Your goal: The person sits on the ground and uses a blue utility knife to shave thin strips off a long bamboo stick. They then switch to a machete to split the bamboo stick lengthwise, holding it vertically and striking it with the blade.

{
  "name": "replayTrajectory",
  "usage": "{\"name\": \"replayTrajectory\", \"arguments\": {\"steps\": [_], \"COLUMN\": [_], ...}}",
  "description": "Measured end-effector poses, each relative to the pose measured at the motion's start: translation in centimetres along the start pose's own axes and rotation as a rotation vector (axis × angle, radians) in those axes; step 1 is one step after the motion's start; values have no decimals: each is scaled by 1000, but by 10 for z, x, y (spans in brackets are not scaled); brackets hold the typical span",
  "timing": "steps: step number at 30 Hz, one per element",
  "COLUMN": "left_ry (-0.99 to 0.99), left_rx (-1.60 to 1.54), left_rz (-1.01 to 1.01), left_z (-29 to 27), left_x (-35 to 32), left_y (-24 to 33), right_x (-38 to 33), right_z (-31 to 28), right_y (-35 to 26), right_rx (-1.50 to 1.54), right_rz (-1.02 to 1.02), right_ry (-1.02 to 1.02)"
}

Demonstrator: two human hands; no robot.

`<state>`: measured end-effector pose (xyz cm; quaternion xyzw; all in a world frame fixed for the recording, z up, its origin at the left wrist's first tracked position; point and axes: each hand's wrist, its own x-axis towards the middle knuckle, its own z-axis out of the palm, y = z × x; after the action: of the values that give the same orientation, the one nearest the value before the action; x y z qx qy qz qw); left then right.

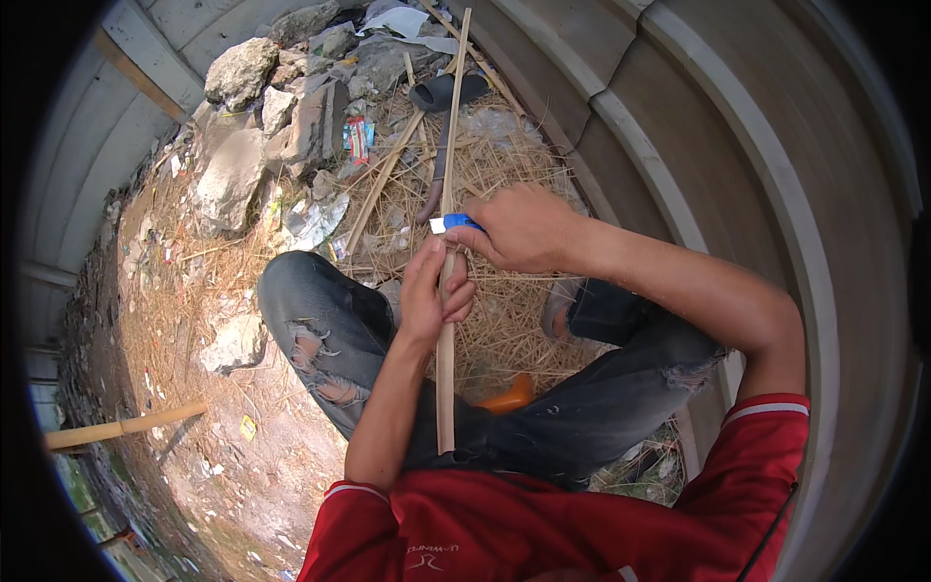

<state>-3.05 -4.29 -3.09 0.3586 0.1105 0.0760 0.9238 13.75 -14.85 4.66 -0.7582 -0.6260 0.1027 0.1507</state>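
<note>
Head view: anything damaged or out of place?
Jeans are torn open at the left knee, frayed; a colourful wrapper lies as litter beside the rocks. The held strip shows no obvious break.

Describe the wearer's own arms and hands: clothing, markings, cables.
Left hand and right hand: bare, no gloves. Forearms: uncovered, no watch or band visible. Short red sleeves, each with a pale stripe near the hem. A thin dark cord runs by the right sleeve.

A head-worn fisheye looks down on bent legs (601, 393) close below.
</note>
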Motion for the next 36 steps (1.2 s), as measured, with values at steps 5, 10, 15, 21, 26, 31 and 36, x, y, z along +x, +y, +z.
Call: {"name": "replayTrajectory", "arguments": {"steps": [5,10,15,21,26,31,36], "left_ry": [-12,-207,-154,91,146,152,101], "left_rx": [58,191,295,488,302,334,289], "left_rz": [-109,-218,26,404,720,803,782], "left_z": [13,13,12,-5,-8,6,13], "left_x": [-8,-39,-23,5,22,23,24], "left_y": [-2,-16,-9,-1,20,21,4], "right_x": [25,-4,-34,-12,-6,-8,7], "right_z": [-22,-97,-72,-80,-76,-58,-34], "right_y": [62,194,190,101,40,17,36], "right_rx": [-60,13,172,387,403,664,1052], "right_rz": [294,737,676,405,203,310,413], "right_ry": [186,534,649,379,37,-162,120]}}
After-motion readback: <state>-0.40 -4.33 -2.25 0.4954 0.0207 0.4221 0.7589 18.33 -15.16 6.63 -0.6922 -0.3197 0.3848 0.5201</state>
